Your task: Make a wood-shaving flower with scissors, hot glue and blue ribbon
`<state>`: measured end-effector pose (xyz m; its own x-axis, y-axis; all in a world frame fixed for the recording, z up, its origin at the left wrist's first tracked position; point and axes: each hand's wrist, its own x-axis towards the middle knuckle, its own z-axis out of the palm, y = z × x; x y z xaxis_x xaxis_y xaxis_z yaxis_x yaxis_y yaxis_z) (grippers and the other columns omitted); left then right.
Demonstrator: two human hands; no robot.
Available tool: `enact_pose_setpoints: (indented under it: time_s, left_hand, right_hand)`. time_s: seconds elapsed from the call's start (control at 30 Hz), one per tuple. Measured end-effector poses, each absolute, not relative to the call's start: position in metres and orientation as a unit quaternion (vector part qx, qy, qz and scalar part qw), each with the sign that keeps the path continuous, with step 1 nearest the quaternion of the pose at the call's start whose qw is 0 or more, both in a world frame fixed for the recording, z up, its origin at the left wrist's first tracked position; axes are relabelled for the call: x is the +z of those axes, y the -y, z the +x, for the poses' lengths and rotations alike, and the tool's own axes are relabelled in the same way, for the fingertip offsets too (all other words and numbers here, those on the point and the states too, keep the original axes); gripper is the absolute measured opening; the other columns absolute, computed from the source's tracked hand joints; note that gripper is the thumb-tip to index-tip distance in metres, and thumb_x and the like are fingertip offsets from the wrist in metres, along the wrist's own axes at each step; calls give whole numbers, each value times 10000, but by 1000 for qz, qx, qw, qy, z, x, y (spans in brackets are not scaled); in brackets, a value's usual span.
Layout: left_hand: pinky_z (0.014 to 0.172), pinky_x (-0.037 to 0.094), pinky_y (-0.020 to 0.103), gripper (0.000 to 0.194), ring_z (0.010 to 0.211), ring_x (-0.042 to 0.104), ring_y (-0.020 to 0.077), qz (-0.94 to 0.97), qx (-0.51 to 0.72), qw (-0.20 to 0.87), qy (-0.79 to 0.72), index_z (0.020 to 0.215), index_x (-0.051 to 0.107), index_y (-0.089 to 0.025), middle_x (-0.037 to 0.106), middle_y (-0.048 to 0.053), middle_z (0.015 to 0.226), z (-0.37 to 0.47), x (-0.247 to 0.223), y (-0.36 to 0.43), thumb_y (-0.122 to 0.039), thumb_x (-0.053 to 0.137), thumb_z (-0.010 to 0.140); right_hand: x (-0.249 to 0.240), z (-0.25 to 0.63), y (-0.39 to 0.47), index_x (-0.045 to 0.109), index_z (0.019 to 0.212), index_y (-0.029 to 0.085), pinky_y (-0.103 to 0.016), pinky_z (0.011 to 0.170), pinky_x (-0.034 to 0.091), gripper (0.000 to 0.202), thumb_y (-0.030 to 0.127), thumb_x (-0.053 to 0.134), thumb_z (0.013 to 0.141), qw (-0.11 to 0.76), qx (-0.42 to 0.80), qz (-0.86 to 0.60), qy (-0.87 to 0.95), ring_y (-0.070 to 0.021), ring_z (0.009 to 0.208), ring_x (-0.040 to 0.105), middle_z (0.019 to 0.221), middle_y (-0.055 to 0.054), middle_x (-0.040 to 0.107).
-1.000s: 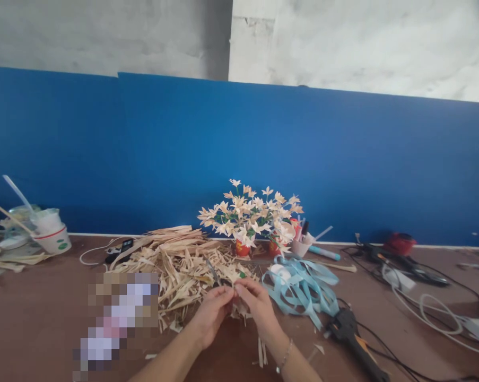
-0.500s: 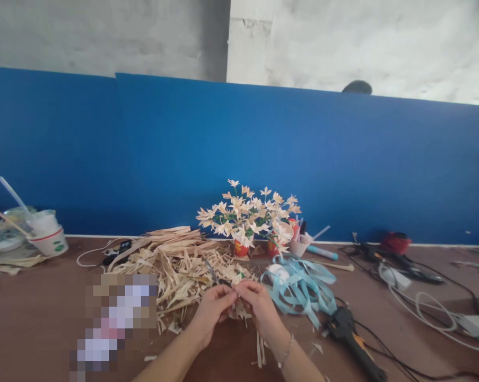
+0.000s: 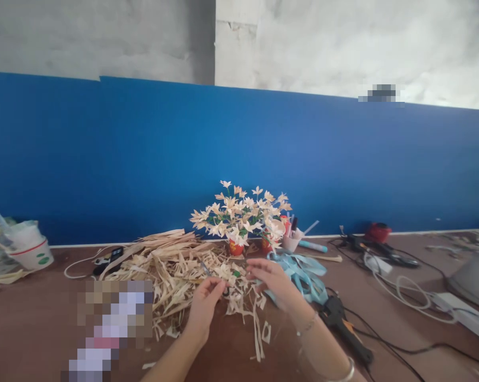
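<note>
My left hand (image 3: 205, 305) is closed in a pinch just in front of a heap of dried husk strips (image 3: 175, 268). Whatever sits between its thumb and fingers is too small or hidden to make out. Fingers stretched and apart, my right hand (image 3: 274, 281) hovers over the right side of the pale husk scraps (image 3: 236, 300), with nothing visible in it. A narrow metal blade (image 3: 205, 269) pokes out of the heap behind my left hand. Behind both hands stand pale husk flowers (image 3: 231, 207) in small red pots (image 3: 235, 248).
Blue ribbon (image 3: 303, 276) lies beside my right hand, partly covered by it. A black glue gun (image 3: 345, 329) with cables lies to the right. A white cup (image 3: 292, 241) holds pens; another cup (image 3: 34, 254) stands far left. A blue partition (image 3: 144, 159) closes the back.
My hands were together at their fingertips and are now apart. The right hand has moved right and slightly up, its fingers spreading. The view has turned slightly to the right.
</note>
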<state>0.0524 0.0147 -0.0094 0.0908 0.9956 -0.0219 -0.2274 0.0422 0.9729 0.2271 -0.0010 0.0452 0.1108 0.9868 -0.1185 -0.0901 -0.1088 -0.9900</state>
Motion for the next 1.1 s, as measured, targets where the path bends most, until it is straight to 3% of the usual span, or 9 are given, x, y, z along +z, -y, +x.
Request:
enact_pose_setpoints:
  time_s: [0.17,0.27,0.47,0.57,0.7,0.83,0.97,1.03,1.1]
  left_hand:
    - [570,428,231,261,732,600,161,399,503,666,-381,677,589,-152,682,64,870,53,-2,-11,-366,715,599]
    - [755,469,280,213,969,584,207,345,494,742,-294,623,565,-153,636,75,1075,53,9,-6,-283,733,605]
    - [984,371,346,90,1111,522,226,321,442,820,-168,659,581,-144,604,90,1150,53,16,3,-162,652,712]
    - [945,417,295,72,1040,575,197,294,444,829,-173,669,589,-132,637,94,1089,52,16,2,-107,627,726]
    - [818,503,234,70,926,631,163,207,479,833,-184,731,617,-124,681,95,981,40,22,-6,-77,571,756]
    - [569,525,154,102,664,644,88,176,464,851,-169,689,619,-140,697,54,925,25,27,-15,-83,561,751]
    - [481,474,147,55,618,615,86,236,449,835,-213,708,609,-158,693,30,868,27,25,-15,-125,648,688]
    - [467,440,146,91,608,598,86,296,433,812,-257,684,591,-153,680,22,798,34,21,-13,-167,679,667]
    - [452,405,149,146,572,572,82,363,413,776,-308,649,579,-147,658,11,712,42,16,-10,-238,693,655]
  right_hand:
    - [82,264,8,636,977,175,-248,666,519,311,297,662,692,552,570,-418,441,-191,904,615,970,-77,647]
    - [94,282,18,637,974,172,-300,790,491,299,296,652,702,595,508,-414,466,-200,959,589,968,-79,655]
    - [68,239,36,527,1120,223,-190,393,407,525,157,629,609,452,536,-528,478,-122,613,615,1182,-86,545]
    - [41,204,35,504,1115,209,-224,520,476,631,70,629,513,411,633,-440,487,-166,716,632,971,-43,634]
    - [24,212,22,570,951,149,-255,590,482,381,128,615,573,475,578,-489,448,-139,583,610,617,12,638]
    - [33,261,14,555,964,169,-213,520,452,358,251,637,625,593,486,-572,292,-144,645,635,834,-43,648]
    - [50,300,29,589,917,175,-191,359,273,285,326,591,676,493,360,-695,379,-84,369,484,650,3,633]
    - [56,316,42,620,738,154,-209,384,281,252,390,532,720,405,300,-737,450,-95,333,430,414,33,520]
    - [59,332,57,634,718,163,-229,447,335,268,390,493,740,351,211,-772,486,-137,418,500,421,14,532]
